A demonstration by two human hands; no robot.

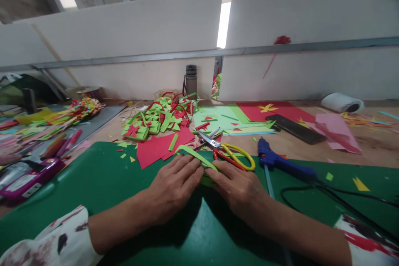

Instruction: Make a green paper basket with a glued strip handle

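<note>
Both hands meet at the middle of the green mat (124, 208), close to its far edge. Between them is a light green paper strip (198, 156), bent over above the fingertips. My left hand (177, 185) has its fingers pressed together on the strip's left part. Closed on its right end is my right hand (238, 189). More green paper shows beneath the fingers, mostly hidden. Just beyond my right hand lie scissors (238, 156) with yellow and red handles, blades apart. To the right rests a blue glue gun (283, 164) with a glue stick below it.
A heap of green and red folded paper pieces (162, 118) lies beyond the mat. Red paper (156, 147), a black phone (296, 128) and a dark bottle (191, 80) are around. A purple device (34, 178) sits left; a black cable (352, 199) runs right.
</note>
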